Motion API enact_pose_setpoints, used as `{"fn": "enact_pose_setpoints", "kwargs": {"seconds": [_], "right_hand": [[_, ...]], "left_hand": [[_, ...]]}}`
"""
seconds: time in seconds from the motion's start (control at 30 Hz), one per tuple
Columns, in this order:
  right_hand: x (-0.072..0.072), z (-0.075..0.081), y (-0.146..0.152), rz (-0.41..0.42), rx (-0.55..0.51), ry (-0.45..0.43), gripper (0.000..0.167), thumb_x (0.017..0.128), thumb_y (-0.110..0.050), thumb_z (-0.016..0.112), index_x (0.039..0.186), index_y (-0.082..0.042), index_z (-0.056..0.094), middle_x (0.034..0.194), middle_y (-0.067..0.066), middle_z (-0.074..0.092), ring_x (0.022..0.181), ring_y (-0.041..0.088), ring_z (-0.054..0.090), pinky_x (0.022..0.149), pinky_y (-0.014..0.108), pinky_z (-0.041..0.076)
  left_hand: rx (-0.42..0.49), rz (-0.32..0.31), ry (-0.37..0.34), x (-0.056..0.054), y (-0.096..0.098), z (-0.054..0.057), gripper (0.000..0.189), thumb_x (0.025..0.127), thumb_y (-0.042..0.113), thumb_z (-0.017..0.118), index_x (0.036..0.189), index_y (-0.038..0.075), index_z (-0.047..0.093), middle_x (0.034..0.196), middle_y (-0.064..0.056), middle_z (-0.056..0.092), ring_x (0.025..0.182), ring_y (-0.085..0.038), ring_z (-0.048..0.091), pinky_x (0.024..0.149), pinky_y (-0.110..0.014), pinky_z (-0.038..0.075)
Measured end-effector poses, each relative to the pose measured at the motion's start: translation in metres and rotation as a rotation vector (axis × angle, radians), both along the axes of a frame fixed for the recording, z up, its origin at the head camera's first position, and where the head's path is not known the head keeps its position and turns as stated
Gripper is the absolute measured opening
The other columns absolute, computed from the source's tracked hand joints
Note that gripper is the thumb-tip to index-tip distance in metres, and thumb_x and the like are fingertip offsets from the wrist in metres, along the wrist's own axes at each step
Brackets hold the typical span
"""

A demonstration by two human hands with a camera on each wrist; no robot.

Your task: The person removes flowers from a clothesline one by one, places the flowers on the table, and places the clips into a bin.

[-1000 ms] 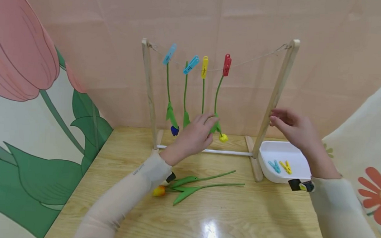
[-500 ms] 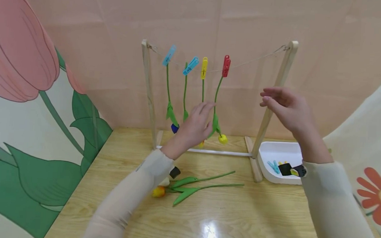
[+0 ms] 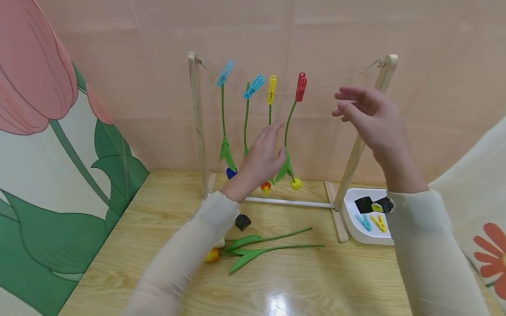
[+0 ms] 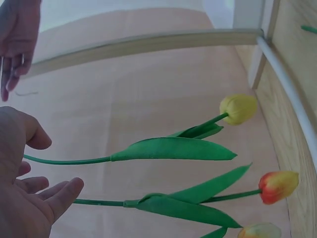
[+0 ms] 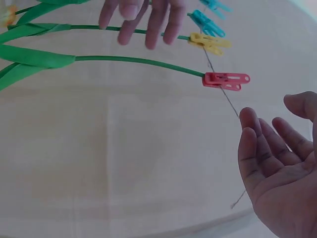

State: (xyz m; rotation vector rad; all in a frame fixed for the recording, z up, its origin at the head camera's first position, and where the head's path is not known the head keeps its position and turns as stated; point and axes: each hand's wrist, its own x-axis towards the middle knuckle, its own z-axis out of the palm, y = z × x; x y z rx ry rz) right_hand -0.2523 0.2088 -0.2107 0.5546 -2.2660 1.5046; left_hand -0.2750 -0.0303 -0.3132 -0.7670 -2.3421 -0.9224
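Several artificial tulips hang upside down from a string [image 3: 334, 79], held by two blue clothespins [image 3: 254, 86], a yellow clothespin [image 3: 272, 90] and a red clothespin [image 3: 301, 87]. My left hand [image 3: 259, 158] is in front of the middle stems with relaxed fingers, holding nothing. It overlaps part of the red-and-yellow tulip [image 4: 279, 187] and lies left of the yellow tulip [image 3: 296, 183]. A dark blue tulip [image 3: 230, 174] hangs at the left, partly behind that hand. My right hand [image 3: 373, 119] is raised beside the right post, fingers loosely bent around nothing, right of the red clothespin.
The string is tied between two wooden posts [image 3: 197, 117] joined by a white rod [image 3: 293, 202]. On the table [image 3: 336, 291] lie two more tulips [image 3: 252, 256], their heads partly behind my left sleeve. A white tray [image 3: 362, 237] at the right holds a blue and a yellow clothespin.
My right hand has risen and shifted left along the right post. My left hand has moved up slightly, uncovering the red-and-yellow tulip's head. The hanging tulips stay in place.
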Motion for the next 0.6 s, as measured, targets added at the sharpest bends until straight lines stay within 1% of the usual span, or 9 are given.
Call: {"fn": "enact_pose_setpoints", "kwargs": {"seconds": [0.1, 0.23, 0.4, 0.5, 0.6], "right_hand": [[-0.003, 0.006, -0.005, 0.024, -0.041, 0.004, 0.036, 0.1, -0.02, 0.065, 0.135, -0.012, 0.063, 0.123, 0.002, 0.067, 0.095, 0.014, 0.068, 0.083, 0.017, 0.052], [-0.009, 0.014, -0.013, 0.04, -0.051, 0.005, 0.038, 0.099, -0.02, 0.066, 0.135, -0.011, 0.063, 0.125, 0.003, 0.067, 0.095, 0.015, 0.069, 0.083, 0.018, 0.053], [-0.017, 0.023, -0.023, 0.046, -0.036, -0.029, 0.043, 0.099, -0.023, 0.066, 0.14, -0.011, 0.06, 0.13, 0.006, 0.066, 0.095, 0.015, 0.07, 0.083, 0.018, 0.053], [-0.022, 0.029, -0.031, 0.053, 0.003, -0.056, 0.046, 0.1, -0.025, 0.066, 0.143, -0.011, 0.057, 0.136, 0.01, 0.063, 0.095, 0.013, 0.07, 0.084, 0.018, 0.053], [-0.026, 0.033, -0.038, 0.063, 0.026, -0.097, 0.049, 0.1, -0.026, 0.065, 0.145, -0.011, 0.055, 0.14, 0.013, 0.061, 0.096, 0.012, 0.07, 0.083, 0.019, 0.053]], "left_hand": [[0.027, 0.006, -0.018, -0.001, 0.003, 0.001, 0.061, 0.097, 0.007, 0.061, 0.152, 0.003, 0.035, 0.15, -0.015, 0.047, 0.131, -0.025, 0.053, 0.102, -0.028, 0.05], [0.053, 0.008, -0.034, -0.004, 0.006, 0.002, 0.063, 0.097, 0.006, 0.061, 0.154, 0.004, 0.033, 0.146, -0.015, 0.051, 0.123, -0.025, 0.056, 0.092, -0.028, 0.055], [0.081, 0.004, -0.095, -0.007, 0.011, 0.004, 0.065, 0.099, 0.006, 0.059, 0.156, 0.006, 0.029, 0.15, -0.014, 0.048, 0.128, -0.025, 0.056, 0.096, -0.029, 0.055], [0.121, -0.005, -0.146, -0.009, 0.015, 0.006, 0.063, 0.1, 0.006, 0.056, 0.156, 0.006, 0.028, 0.155, -0.012, 0.044, 0.132, -0.027, 0.055, 0.101, -0.029, 0.053], [0.169, -0.015, -0.188, -0.011, 0.019, 0.008, 0.06, 0.1, 0.004, 0.055, 0.155, 0.003, 0.029, 0.154, -0.013, 0.044, 0.13, -0.028, 0.055, 0.101, -0.029, 0.052]]}}
